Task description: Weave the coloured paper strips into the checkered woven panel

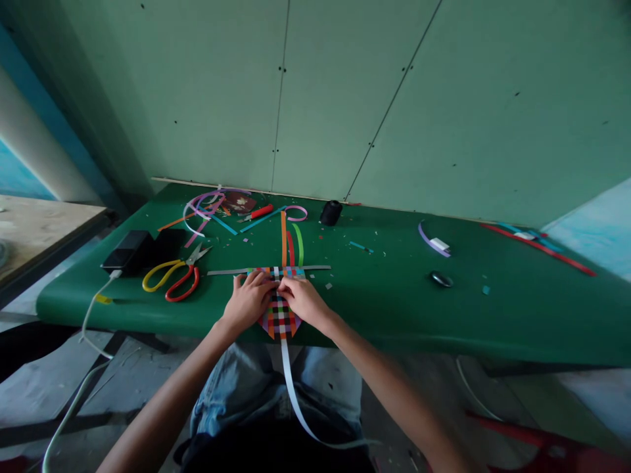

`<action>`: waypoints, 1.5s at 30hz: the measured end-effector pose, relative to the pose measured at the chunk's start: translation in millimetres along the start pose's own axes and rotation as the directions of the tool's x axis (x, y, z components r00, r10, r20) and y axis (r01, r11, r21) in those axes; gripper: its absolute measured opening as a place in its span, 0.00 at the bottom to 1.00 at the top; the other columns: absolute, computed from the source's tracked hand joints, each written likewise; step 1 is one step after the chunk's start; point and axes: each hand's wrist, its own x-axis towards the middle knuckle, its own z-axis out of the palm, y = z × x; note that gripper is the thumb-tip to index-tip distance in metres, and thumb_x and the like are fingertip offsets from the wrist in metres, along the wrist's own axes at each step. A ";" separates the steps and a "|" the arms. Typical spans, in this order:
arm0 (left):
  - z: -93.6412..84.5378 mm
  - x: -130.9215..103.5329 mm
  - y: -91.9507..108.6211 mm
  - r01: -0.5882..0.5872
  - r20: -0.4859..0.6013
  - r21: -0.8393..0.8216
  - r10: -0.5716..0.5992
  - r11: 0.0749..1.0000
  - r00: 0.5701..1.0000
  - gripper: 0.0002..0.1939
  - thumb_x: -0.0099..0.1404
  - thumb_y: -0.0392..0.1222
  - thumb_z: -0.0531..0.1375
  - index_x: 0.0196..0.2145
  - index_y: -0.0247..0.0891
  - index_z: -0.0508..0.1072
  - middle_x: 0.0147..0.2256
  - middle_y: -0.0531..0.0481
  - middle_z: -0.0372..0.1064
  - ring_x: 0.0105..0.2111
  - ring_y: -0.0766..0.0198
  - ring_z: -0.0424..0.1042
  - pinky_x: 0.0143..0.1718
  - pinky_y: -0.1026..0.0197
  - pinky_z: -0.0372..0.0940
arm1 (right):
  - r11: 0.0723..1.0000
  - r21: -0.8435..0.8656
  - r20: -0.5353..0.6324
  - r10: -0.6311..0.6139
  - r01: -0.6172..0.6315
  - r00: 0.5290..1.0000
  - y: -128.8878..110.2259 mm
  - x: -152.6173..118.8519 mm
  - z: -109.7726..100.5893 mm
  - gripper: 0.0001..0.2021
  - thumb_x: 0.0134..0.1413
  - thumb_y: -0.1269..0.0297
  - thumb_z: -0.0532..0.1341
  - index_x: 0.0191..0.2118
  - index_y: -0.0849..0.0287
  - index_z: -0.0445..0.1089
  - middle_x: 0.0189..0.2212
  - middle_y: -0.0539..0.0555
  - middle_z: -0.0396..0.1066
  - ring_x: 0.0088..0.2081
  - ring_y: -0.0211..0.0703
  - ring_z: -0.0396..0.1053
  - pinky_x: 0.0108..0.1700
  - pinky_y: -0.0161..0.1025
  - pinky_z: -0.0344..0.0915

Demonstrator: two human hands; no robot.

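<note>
A small woven piece of many-coloured strips lies at the table's near edge, checkered in orange, black, purple, white and green. My left hand is curled over its left side, fingers pressing on the weave. From the right, my right hand has its fingertips pinched together at the middle, on the white strip as far as I can see. The long tail of that white strip hangs over the edge past my lap. Orange, red and green strips stick out from the far side.
Yellow-and-red-handled scissors lie open at the left, near a black box with a white cable. Behind are a red-handled knife, loose strips and a black thread spool. A dark oval object lies to the right.
</note>
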 end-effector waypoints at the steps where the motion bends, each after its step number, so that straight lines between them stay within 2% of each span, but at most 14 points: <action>1: 0.5 -0.1 -0.2 0.000 -0.004 -0.001 0.000 1.000 1.000 0.20 0.74 0.36 0.54 0.58 0.50 0.76 0.60 0.46 0.72 0.63 0.48 0.64 0.62 0.38 0.54 | 1.000 -0.008 -0.012 -0.025 0.025 1.000 0.8 -3.8 0.5 0.10 0.62 0.81 0.64 0.36 0.58 0.74 0.33 0.52 0.77 0.39 0.44 0.75 0.46 0.40 0.69; 3: 1.6 -0.3 -0.5 0.001 -0.011 0.000 -0.001 1.000 1.000 0.21 0.75 0.36 0.53 0.59 0.50 0.76 0.60 0.46 0.71 0.64 0.48 0.64 0.63 0.39 0.54 | 0.998 -0.006 -0.050 -0.068 0.067 0.996 3.1 -13.9 2.0 0.07 0.64 0.76 0.65 0.42 0.57 0.75 0.39 0.53 0.78 0.43 0.46 0.76 0.50 0.42 0.71; 5: 2.5 -0.4 -0.8 0.001 -0.011 0.001 -0.001 1.000 1.000 0.21 0.75 0.36 0.53 0.60 0.51 0.75 0.60 0.46 0.71 0.64 0.49 0.64 0.62 0.39 0.54 | 0.996 -0.011 -0.094 -0.092 0.091 0.991 5.7 -24.5 3.8 0.08 0.64 0.71 0.68 0.47 0.56 0.75 0.45 0.55 0.77 0.48 0.47 0.76 0.52 0.43 0.72; 8: 3.5 -0.5 -1.2 -0.001 -0.011 -0.001 0.001 1.000 1.000 0.21 0.75 0.37 0.53 0.60 0.51 0.75 0.60 0.46 0.71 0.63 0.49 0.64 0.62 0.39 0.54 | 0.994 -0.059 -0.099 -0.102 0.097 0.990 7.7 -34.1 5.6 0.06 0.64 0.67 0.70 0.45 0.56 0.76 0.43 0.54 0.76 0.45 0.46 0.77 0.50 0.42 0.73; 10: 4.0 -0.6 -1.5 0.004 -0.017 0.000 -0.004 1.000 1.000 0.21 0.76 0.37 0.53 0.60 0.51 0.76 0.60 0.46 0.71 0.63 0.49 0.64 0.63 0.39 0.54 | 0.986 -0.117 -0.076 -0.125 0.116 0.989 7.1 -34.9 5.9 0.01 0.66 0.68 0.68 0.41 0.57 0.76 0.41 0.53 0.76 0.42 0.44 0.77 0.48 0.40 0.74; 11: 4.3 -0.7 -1.6 0.007 -0.019 0.002 -0.007 1.000 1.000 0.20 0.76 0.37 0.53 0.60 0.51 0.76 0.60 0.46 0.71 0.63 0.49 0.64 0.63 0.39 0.54 | 0.976 -0.165 -0.060 -0.153 0.141 0.986 6.4 -34.3 5.7 0.02 0.68 0.68 0.66 0.40 0.58 0.76 0.40 0.53 0.76 0.41 0.43 0.77 0.47 0.39 0.73; 13: 4.7 -0.7 -1.5 0.013 -0.020 0.004 -0.013 1.000 1.000 0.20 0.76 0.38 0.53 0.59 0.51 0.76 0.60 0.46 0.71 0.63 0.49 0.65 0.62 0.39 0.54 | 0.921 -0.313 0.002 -0.243 0.231 0.970 4.5 -32.8 4.9 0.06 0.70 0.70 0.62 0.40 0.59 0.76 0.39 0.54 0.76 0.41 0.44 0.76 0.46 0.39 0.73; 17: 4.4 0.0 0.3 0.028 -0.021 0.006 -0.028 1.000 0.999 0.20 0.76 0.37 0.53 0.59 0.51 0.76 0.60 0.46 0.72 0.63 0.50 0.65 0.62 0.39 0.54 | 0.697 -0.585 0.164 -0.399 0.415 0.902 3.3 -30.8 3.1 0.10 0.72 0.74 0.57 0.39 0.62 0.75 0.36 0.58 0.75 0.40 0.47 0.73 0.39 0.41 0.71; 20: 2.8 1.2 2.6 0.043 -0.017 0.005 -0.043 0.999 0.999 0.20 0.75 0.37 0.55 0.58 0.51 0.77 0.60 0.47 0.72 0.63 0.50 0.65 0.62 0.39 0.54 | 0.615 -0.621 0.232 -0.448 0.486 0.864 6.1 -27.8 1.8 0.11 0.72 0.74 0.56 0.38 0.62 0.74 0.36 0.58 0.74 0.39 0.47 0.71 0.37 0.41 0.70; 27: 1.5 1.9 4.8 0.061 -0.007 0.009 -0.061 0.998 0.998 0.21 0.74 0.35 0.55 0.58 0.52 0.77 0.60 0.48 0.72 0.64 0.50 0.64 0.63 0.39 0.54 | 0.555 -0.619 0.254 -0.527 0.555 0.811 11.7 -21.5 -1.1 0.13 0.74 0.70 0.55 0.36 0.61 0.72 0.34 0.57 0.73 0.38 0.47 0.71 0.39 0.42 0.71; 32: 2.2 1.2 6.7 0.062 -0.013 0.022 -0.062 0.998 0.998 0.20 0.74 0.36 0.55 0.57 0.52 0.77 0.60 0.48 0.72 0.63 0.50 0.64 0.63 0.37 0.54 | 0.573 -0.579 0.282 -0.528 0.581 0.801 11.0 -20.4 -3.7 0.11 0.73 0.71 0.56 0.36 0.61 0.72 0.34 0.56 0.73 0.38 0.46 0.71 0.39 0.42 0.70; 36: 3.5 1.1 8.9 0.069 -0.019 0.029 -0.068 0.997 0.998 0.20 0.74 0.35 0.55 0.56 0.51 0.78 0.60 0.47 0.72 0.63 0.49 0.65 0.62 0.36 0.54 | 0.637 -0.550 0.251 -0.491 0.540 0.834 7.6 -21.1 -1.6 0.12 0.73 0.71 0.56 0.35 0.61 0.72 0.34 0.58 0.73 0.38 0.49 0.72 0.38 0.43 0.69; 41: 3.6 1.2 8.7 0.067 -0.013 0.028 -0.067 0.997 0.998 0.20 0.74 0.35 0.55 0.57 0.52 0.77 0.60 0.47 0.72 0.63 0.48 0.64 0.62 0.35 0.54 | 0.666 -0.550 0.244 -0.448 0.503 0.860 3.8 -21.9 3.8 0.10 0.71 0.72 0.57 0.36 0.61 0.73 0.35 0.59 0.74 0.39 0.50 0.73 0.38 0.43 0.70; 45: 2.7 1.3 8.5 0.074 -0.012 0.025 -0.073 0.997 0.997 0.21 0.73 0.35 0.55 0.56 0.52 0.78 0.60 0.48 0.72 0.63 0.49 0.65 0.62 0.36 0.54 | 0.661 -0.528 0.241 -0.485 0.533 0.841 6.6 -22.1 0.2 0.11 0.71 0.72 0.57 0.36 0.61 0.73 0.34 0.58 0.73 0.38 0.49 0.73 0.38 0.43 0.71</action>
